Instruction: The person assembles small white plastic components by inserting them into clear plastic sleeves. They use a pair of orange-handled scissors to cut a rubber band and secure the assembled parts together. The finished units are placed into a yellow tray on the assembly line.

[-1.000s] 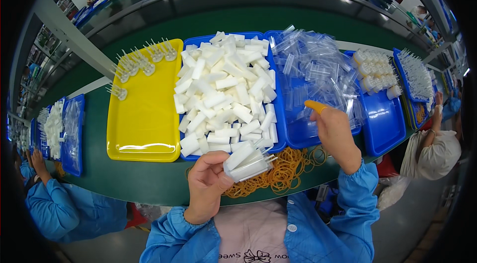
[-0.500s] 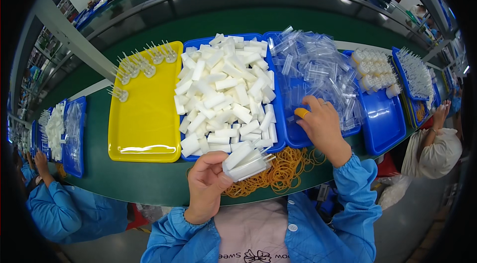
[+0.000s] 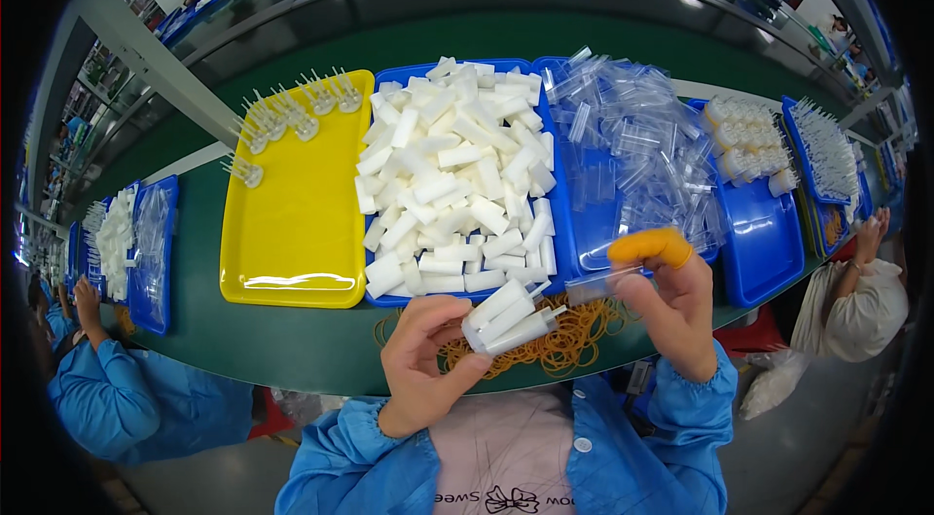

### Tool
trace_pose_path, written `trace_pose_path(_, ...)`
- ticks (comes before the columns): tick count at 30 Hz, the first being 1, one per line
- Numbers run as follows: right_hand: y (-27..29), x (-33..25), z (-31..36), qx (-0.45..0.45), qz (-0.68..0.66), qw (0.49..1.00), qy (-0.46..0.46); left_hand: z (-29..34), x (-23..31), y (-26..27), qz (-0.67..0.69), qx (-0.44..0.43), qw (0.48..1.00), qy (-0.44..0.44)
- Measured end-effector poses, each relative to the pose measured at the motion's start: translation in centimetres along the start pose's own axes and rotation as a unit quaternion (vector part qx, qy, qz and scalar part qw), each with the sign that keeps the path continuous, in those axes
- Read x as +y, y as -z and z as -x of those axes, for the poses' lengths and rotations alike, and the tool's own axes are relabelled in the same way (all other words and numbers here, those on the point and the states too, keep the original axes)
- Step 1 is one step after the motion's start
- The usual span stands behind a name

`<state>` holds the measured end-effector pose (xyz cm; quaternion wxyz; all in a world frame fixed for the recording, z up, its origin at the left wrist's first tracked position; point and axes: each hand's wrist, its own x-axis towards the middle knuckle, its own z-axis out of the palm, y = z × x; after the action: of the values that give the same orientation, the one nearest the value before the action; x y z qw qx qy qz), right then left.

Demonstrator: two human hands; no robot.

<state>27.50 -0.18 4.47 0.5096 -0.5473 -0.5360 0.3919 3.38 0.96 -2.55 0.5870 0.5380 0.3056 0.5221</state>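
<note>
A yellow tray [image 3: 292, 243] is lying on the green bench [image 3: 195, 320], carrying a few small clear pronged parts [image 3: 292, 111] along its far edge. Just beside it, a blue tray [image 3: 384, 299] is sitting heaped with white plastic tubes [image 3: 457, 165]. Farther right, another blue tray [image 3: 764, 243] is holding round white pieces [image 3: 744, 136] at its far end, and one more is showing thin white sticks [image 3: 827, 150]. A tangle of tan rubber bands [image 3: 555, 345] is lying at the bench's near edge. At the far left, a neighbouring person in a blue sleeve [image 3: 107, 398] is sitting by similar trays [image 3: 156, 262].
</note>
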Motion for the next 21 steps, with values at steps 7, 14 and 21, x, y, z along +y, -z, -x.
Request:
trace_pose_path(7,0.1,0.3,-0.3,-0.031,0.026,0.999,0.006,0.6,0.3,0.3,-0.157,-0.003,0.986,-0.062)
trace_pose_path(14,-0.1,0.8,0.1,-0.094,0.019,0.995,-0.022,0.2,0.8,0.2,-0.248,-0.062,0.959,-0.118)
trace_pose_path(21,-0.5,0.8,0.1,-0.080,0.094,0.992,0.031,-0.4,1.6,-0.6,-0.271,-0.128,0.951,-0.069)
